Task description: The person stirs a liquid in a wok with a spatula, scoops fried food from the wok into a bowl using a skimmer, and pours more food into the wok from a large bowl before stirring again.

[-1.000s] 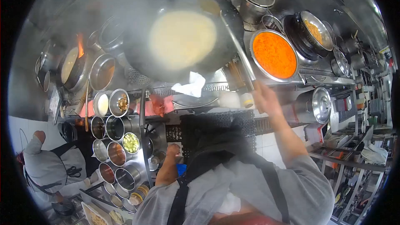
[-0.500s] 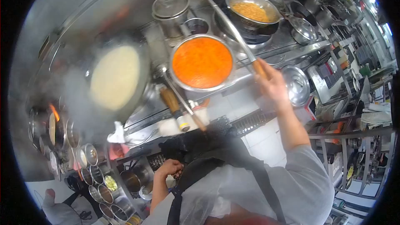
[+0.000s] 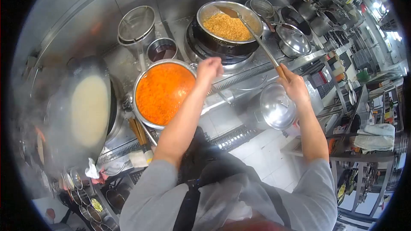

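Observation:
My right hand grips the wooden handle of a long wok spatula. The spatula's blade reaches into a steel bowl of golden fried bits, which sits in a dark wok on the far burner. Stretched forward above the stove's front edge, my left hand has its fingers curled. Whatever those fingers may hold is hidden by the hand and some blur. Just left of that wrist, the forearm passes over the rim of a steel pot of orange liquid.
At left a big wok of pale liquid steams. Behind the orange pot stand a strainer on a pot and a small dark pot. A lidded pan is right of the bowl. A round steel lid lies below my right hand.
The spatula's blade has come from the back wall into the bowl of fried bits. My left hand has risen from beside the apron to above the stove edge. The view has shifted right.

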`<action>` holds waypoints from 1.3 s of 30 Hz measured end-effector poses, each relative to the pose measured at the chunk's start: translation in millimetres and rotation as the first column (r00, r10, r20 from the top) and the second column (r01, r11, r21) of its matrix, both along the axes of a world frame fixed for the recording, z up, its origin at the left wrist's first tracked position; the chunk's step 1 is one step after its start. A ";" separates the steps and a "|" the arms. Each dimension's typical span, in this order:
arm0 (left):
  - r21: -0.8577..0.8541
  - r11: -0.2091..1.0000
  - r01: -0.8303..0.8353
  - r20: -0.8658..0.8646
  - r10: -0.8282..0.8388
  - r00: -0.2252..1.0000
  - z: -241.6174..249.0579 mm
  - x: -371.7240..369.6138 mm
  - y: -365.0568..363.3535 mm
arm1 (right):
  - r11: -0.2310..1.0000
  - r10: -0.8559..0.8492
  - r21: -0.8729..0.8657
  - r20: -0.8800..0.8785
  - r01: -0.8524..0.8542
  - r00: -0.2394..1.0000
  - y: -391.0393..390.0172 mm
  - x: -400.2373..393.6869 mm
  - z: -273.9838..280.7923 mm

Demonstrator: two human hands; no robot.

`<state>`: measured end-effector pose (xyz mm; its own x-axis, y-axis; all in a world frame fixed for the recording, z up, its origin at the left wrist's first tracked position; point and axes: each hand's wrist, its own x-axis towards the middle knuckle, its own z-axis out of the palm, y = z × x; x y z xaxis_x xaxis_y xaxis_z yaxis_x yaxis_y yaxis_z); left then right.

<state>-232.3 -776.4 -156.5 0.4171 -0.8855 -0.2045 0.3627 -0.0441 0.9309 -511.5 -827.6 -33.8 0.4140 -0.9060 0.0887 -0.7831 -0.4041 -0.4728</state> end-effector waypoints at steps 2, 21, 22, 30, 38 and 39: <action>0.050 0.999 -0.015 -0.060 0.018 0.998 -25.6 25.0 -74.2 | 0.999 0.043 -0.002 -0.045 -0.043 0.998 -17.8 3.1 -3.3; 0.196 0.953 -0.229 -0.134 0.257 0.957 -67.2 40.8 -199.4 | 0.913 0.014 0.406 -0.126 0.039 0.992 -93.3 52.8 -0.3; 0.193 0.954 -0.232 -0.134 0.259 0.956 -64.7 41.2 -199.7 | 0.915 0.016 0.402 -0.126 0.036 0.992 -93.2 42.9 -1.1; 0.235 0.959 -0.155 -0.057 0.173 0.983 -56.6 38.7 -189.9 | 0.982 0.179 0.124 -0.363 -0.143 0.914 -129.0 39.5 -22.1; 0.232 0.956 -0.183 -0.039 0.197 0.980 -62.4 38.8 -194.6 | 0.987 0.137 0.101 -0.162 -0.122 0.977 -116.7 20.7 3.3; 0.229 0.959 -0.168 -0.036 0.180 0.983 -61.1 39.3 -194.2 | 0.987 0.116 0.133 -0.178 -0.093 0.977 -106.6 9.5 23.8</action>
